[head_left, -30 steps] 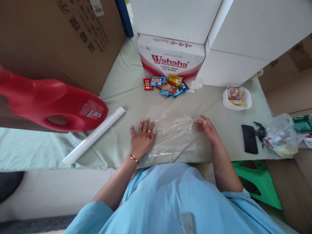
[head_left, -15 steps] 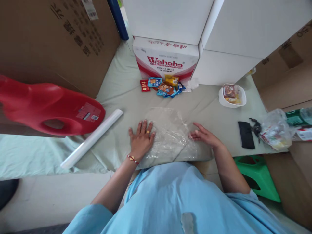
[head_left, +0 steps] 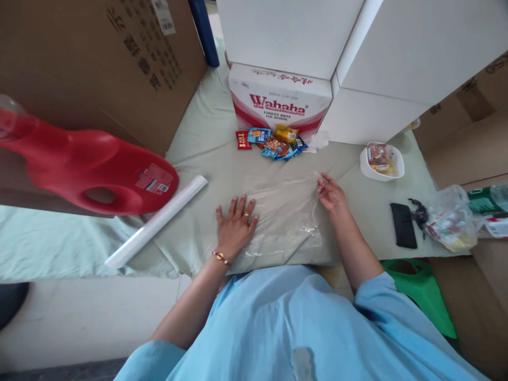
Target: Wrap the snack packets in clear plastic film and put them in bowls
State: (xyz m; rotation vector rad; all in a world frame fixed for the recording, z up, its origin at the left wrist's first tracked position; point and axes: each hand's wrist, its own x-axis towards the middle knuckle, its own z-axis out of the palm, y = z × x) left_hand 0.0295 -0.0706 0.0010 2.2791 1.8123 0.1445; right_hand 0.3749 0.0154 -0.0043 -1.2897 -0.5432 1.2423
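A thin sheet of clear plastic film (head_left: 283, 217) lies over the pale green cloth in front of me. My left hand (head_left: 237, 225) presses flat on the film's left side, fingers spread. At the far right corner, my right hand (head_left: 331, 193) pinches the film between thumb and fingers, and the film is drawn into creases toward that grip. To the left, a white plastic roll (head_left: 159, 221) lies slantwise on the cloth. Beyond the film, several small snack packets (head_left: 275, 144) are heaped against a white and red Wahaha carton (head_left: 280, 106).
A red jug (head_left: 99, 172) lies on its side at left before a large cardboard box (head_left: 99, 69). At right are a white bowl of snacks (head_left: 371, 169), a black phone (head_left: 404, 226), keys (head_left: 418, 211) and a plastic bag (head_left: 452, 222). A green stool (head_left: 424, 291) stands below the edge.
My right hand has moved away from me to the film's far right corner and closed on it, pulling the film tauter. My left hand stays flat on the film. The view has shifted slightly.
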